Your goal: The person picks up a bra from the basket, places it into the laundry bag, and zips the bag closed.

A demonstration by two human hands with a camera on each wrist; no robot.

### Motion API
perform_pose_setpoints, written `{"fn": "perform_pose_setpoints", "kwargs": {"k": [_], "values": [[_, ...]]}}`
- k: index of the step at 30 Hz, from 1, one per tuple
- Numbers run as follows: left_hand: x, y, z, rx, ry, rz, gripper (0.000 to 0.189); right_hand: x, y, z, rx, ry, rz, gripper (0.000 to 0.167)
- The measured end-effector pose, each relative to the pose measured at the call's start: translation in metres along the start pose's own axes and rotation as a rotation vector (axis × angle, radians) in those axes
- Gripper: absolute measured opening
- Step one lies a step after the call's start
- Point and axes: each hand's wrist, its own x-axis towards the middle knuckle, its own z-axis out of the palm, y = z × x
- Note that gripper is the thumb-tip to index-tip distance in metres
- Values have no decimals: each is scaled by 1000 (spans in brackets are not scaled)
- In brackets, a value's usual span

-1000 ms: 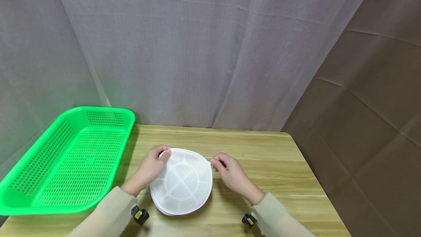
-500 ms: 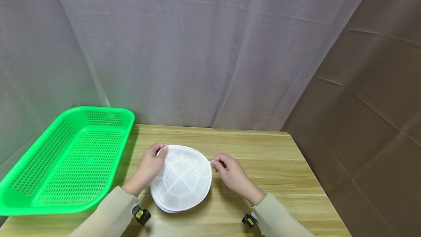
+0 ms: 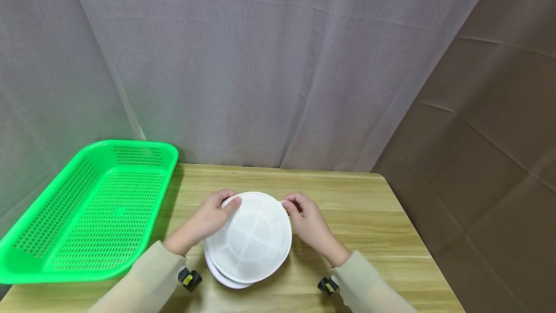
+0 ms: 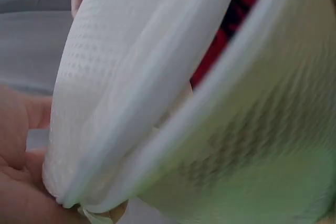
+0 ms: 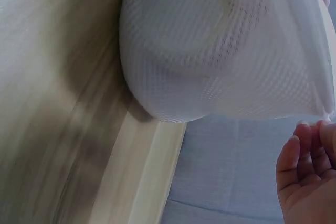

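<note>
A round white mesh laundry bag (image 3: 256, 243) stands over the table between my two hands. My left hand (image 3: 215, 216) grips its upper left edge, thumb on top of the mesh. With thumb and fingertips, my right hand (image 3: 309, 219) pinches a small tab at the upper right rim. In the left wrist view the bag's two thick rims (image 4: 157, 77) gape apart, and something red and dark (image 4: 212, 56) shows in the gap. A round, paler disc (image 5: 184, 11) shows on the bag's mesh side in the right wrist view.
A large green plastic basket (image 3: 167, 192) with slotted walls stands on the left of the wooden table (image 3: 360, 216). Grey curtain (image 3: 243, 71) hangs behind the table's back edge, and brown cloth (image 3: 486, 158) along the right side.
My left hand has moved right, shifting the bag's upper half right so more of the lower half shows at the lower left. My right hand has risen slightly, still pinching the tab.
</note>
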Motion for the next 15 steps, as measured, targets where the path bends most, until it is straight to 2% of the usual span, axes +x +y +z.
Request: {"fn": "perform_pose_setpoints", "kwargs": {"k": [5, 15], "values": [[0, -1, 7, 39, -22, 41, 17, -1, 0, 2, -6, 3, -2, 9], [3, -10, 9, -13, 31, -20, 17, -5, 4, 1, -31, -58, 32, 11]]}}
